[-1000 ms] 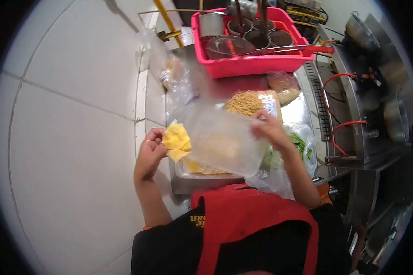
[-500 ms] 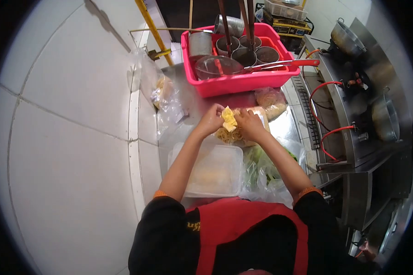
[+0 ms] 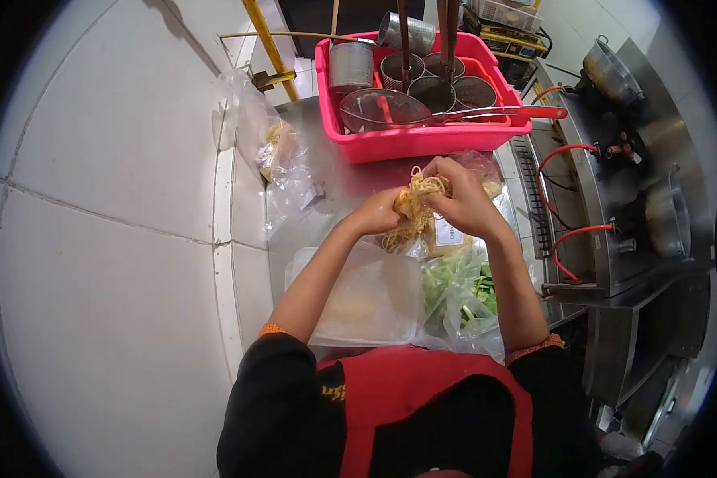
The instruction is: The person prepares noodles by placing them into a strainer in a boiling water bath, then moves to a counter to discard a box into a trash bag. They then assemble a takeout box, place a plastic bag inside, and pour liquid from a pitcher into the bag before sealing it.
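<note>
My right hand point(image 3: 468, 201) is closed on a tangle of thin yellow noodles point(image 3: 429, 184), lifted above the metal table. Strands hang from it towards more noodles point(image 3: 398, 237) lying below. Close on its left, my left hand point(image 3: 377, 213) is closed around a crumpled yellow piece point(image 3: 404, 205), mostly hidden by the fingers and noodles; what it is I cannot make out. Under my right hand lies a clear packet with a white printed label point(image 3: 448, 231). A lidded translucent plastic box point(image 3: 362, 299) sits in front of my body, below my left forearm.
A pink tub point(image 3: 422, 147) holding metal noodle strainers and a red-handled sieve point(image 3: 386, 110) stands at the back. Green leafy vegetables point(image 3: 482, 295) lie in a clear bag near my right forearm. Another plastic bag point(image 3: 283, 159) rests by the tiled wall. Pans point(image 3: 665, 211) sit on the stove at right.
My right hand has risen with a bunch of noodles, moving slightly right. The yellow piece, plainly visible between both hands before, is now mostly covered in my left hand. The labelled packet shows more.
</note>
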`<state>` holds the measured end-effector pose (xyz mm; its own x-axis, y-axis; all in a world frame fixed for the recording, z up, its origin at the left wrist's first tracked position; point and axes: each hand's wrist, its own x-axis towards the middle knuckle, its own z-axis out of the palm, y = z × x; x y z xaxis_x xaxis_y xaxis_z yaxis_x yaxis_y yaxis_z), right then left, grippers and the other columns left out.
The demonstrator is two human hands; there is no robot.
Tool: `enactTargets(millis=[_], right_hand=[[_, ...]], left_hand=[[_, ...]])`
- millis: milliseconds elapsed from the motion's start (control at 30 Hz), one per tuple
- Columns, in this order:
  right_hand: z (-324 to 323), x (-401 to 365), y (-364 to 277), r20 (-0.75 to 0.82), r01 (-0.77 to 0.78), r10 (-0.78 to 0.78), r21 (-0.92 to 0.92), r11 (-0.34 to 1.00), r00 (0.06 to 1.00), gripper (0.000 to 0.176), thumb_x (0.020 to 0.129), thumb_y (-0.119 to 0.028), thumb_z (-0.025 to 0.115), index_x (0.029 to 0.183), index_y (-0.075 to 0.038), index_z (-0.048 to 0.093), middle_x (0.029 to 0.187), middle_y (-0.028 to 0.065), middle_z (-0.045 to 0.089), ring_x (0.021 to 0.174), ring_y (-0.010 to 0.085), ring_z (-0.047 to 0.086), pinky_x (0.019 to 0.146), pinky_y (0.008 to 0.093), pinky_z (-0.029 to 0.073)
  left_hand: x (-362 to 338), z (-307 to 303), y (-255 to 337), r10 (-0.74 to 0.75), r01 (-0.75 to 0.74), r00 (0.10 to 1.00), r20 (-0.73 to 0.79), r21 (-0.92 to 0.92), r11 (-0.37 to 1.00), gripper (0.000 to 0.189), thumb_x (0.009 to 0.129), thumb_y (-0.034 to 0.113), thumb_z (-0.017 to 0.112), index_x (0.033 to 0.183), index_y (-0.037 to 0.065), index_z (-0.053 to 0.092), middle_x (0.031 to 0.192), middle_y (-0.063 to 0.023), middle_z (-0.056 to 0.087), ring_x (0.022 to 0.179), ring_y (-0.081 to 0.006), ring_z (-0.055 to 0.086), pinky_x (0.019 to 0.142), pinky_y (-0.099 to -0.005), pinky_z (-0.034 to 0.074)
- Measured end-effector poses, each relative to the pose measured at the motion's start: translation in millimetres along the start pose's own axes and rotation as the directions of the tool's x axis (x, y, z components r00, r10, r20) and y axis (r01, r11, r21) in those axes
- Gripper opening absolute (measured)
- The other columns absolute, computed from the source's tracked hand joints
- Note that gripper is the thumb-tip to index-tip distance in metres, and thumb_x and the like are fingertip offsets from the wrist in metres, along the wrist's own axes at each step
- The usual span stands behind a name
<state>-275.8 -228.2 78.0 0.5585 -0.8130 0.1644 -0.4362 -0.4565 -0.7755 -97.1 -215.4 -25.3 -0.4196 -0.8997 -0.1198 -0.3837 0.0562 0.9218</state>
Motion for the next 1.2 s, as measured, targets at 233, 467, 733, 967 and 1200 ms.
enactTargets(millis=[233, 467, 733, 967, 1200], right_hand=[[20, -8, 19, -0.048, 0.048, -0.047, 0.006, 0.999, 0.998, 0.047, 0.066, -0.008, 0.062, 0.109, -0.004, 0.045, 0.103, 0.0141, 0.052, 0.097, 0.0262, 0.052, 0.082, 0.0336, 0.041], [59, -6, 70, -0.068, -0.092, 0.103, 0.140, 0.986, 0.992, 0.023, 0.070, -0.009, 0.061, 0.092, -0.005, 0.056, 0.079, 0.0155, 0.062, 0.076, 0.0273, 0.062, 0.066, 0.0331, 0.047], [21, 2, 11, -0.163, 0.067, -0.053, 0.077, 0.995, 0.985, 0.017, 0.065, 0.006, 0.050, 0.081, -0.001, 0.053, 0.075, 0.0035, 0.056, 0.074, 0.0076, 0.053, 0.067, 0.0234, 0.043], [-12, 0, -26, -0.197, 0.038, 0.043, 0.389, 0.920, 0.979, 0.014, 0.071, 0.004, 0.051, 0.084, -0.001, 0.052, 0.079, 0.0047, 0.057, 0.074, 0.0084, 0.055, 0.066, 0.0229, 0.044], [46, -23, 46, -0.232, -0.103, 0.179, 0.307, 0.946, 0.956, 0.020, 0.073, 0.004, 0.047, 0.092, -0.003, 0.044, 0.081, 0.0042, 0.049, 0.076, 0.0121, 0.049, 0.066, 0.0242, 0.041]], left_hand=[[-3, -17, 18, 0.000, -0.035, 0.996, -0.091, -0.388, 0.921, 0.047, 0.069, 0.000, 0.061, 0.112, 0.002, 0.044, 0.103, -0.0045, 0.052, 0.094, -0.0137, 0.052, 0.083, -0.0276, 0.043], [-13, -11, 5, -0.227, 0.255, 0.966, 0.121, -0.569, 0.782, 0.043, 0.074, 0.007, 0.062, 0.108, 0.002, 0.036, 0.116, -0.0096, 0.044, 0.100, -0.0144, 0.048, 0.081, -0.0313, 0.045], [2, -1, -25, 0.195, -0.197, 0.980, 0.032, 0.052, 0.979, 0.052, 0.069, 0.010, 0.066, 0.114, 0.004, 0.041, 0.117, -0.0104, 0.046, 0.103, -0.0199, 0.047, 0.087, -0.0320, 0.040], [11, 9, -29, 0.022, -0.021, 0.999, 0.043, -0.026, 0.999, 0.037, 0.076, 0.026, 0.058, 0.109, 0.010, 0.052, 0.101, -0.0112, 0.058, 0.088, -0.0237, 0.058, 0.074, -0.0357, 0.047], [-9, -14, 7, -0.283, 0.323, 0.946, 0.156, -0.421, 0.848, 0.039, 0.086, 0.028, 0.048, 0.121, 0.013, 0.045, 0.109, -0.0040, 0.056, 0.095, -0.0191, 0.057, 0.079, -0.0377, 0.048]])
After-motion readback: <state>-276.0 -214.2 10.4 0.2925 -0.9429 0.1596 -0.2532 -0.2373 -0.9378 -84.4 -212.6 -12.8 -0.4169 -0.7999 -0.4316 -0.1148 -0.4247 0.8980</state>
